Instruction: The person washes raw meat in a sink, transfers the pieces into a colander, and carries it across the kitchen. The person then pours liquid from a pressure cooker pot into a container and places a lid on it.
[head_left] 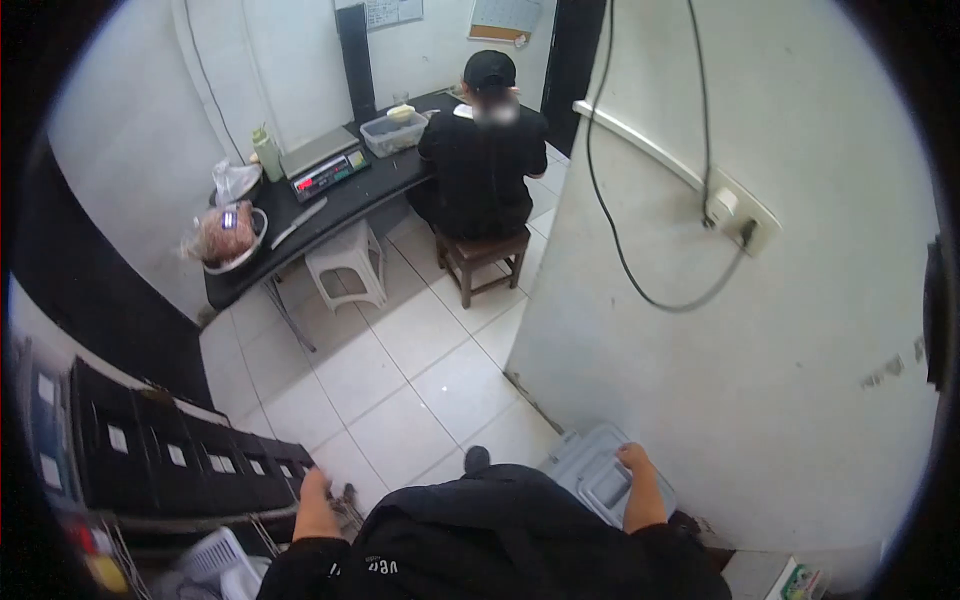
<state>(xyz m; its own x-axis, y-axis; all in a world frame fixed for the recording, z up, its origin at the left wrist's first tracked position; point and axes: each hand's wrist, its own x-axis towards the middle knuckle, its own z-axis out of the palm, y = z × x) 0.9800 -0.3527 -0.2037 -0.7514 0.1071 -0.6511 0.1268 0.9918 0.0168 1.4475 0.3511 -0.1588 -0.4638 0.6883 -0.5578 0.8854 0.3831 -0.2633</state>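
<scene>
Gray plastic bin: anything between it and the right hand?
Nothing visible. The right hand overlaps the gray plastic bin in the head view, with no object between them; whether they touch, I can't tell.

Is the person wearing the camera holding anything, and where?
No held thing shows. The left hand is near the black containers, the right hand appears over the grey lid; whether either grips something small can't be told.

Left hand [315,484] near black boxes [190,470]; right hand [632,457] near grey bin [590,470]; person [485,170] seated on brown stool [483,248].
</scene>
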